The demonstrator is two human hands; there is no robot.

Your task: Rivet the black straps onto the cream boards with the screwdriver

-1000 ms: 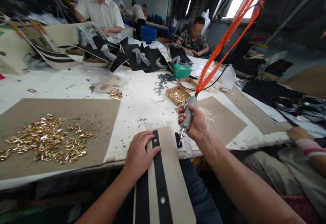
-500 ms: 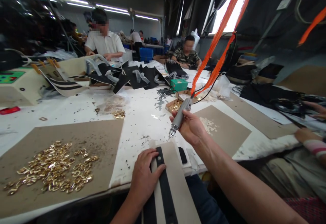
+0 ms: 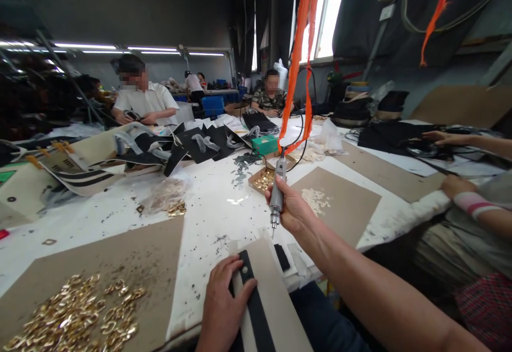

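Note:
My right hand (image 3: pixel 295 205) is wrapped round a grey electric screwdriver (image 3: pixel 277 194), held nearly upright with its thin bit pointing down. Orange straps (image 3: pixel 298 58) run up from its top end. The bit hangs above the far end of a beige panel (image 3: pixel 278 304), apart from it. A black strap (image 3: pixel 258 309) lies along this panel, with a small round metal piece (image 3: pixel 245 270) near its far end. Fingers and thumb of my left hand (image 3: pixel 226 298) grip the strap and panel edge on either side of that piece.
Gold buckles (image 3: pixel 76 309) lie heaped on brown board at left. A small box of gold parts (image 3: pixel 264 178) stands beside a green power box (image 3: pixel 264 145). Small pale pieces (image 3: pixel 316 201) rest on another board. Black pieces (image 3: pixel 204 141) lie farther back. A co-worker's arm (image 3: pixel 472 197) is at right; others sit across.
The view has tilted up and turned right. My right hand has swung the screwdriver from slanted to nearly upright, its bit still above the panel. My left hand keeps its grip.

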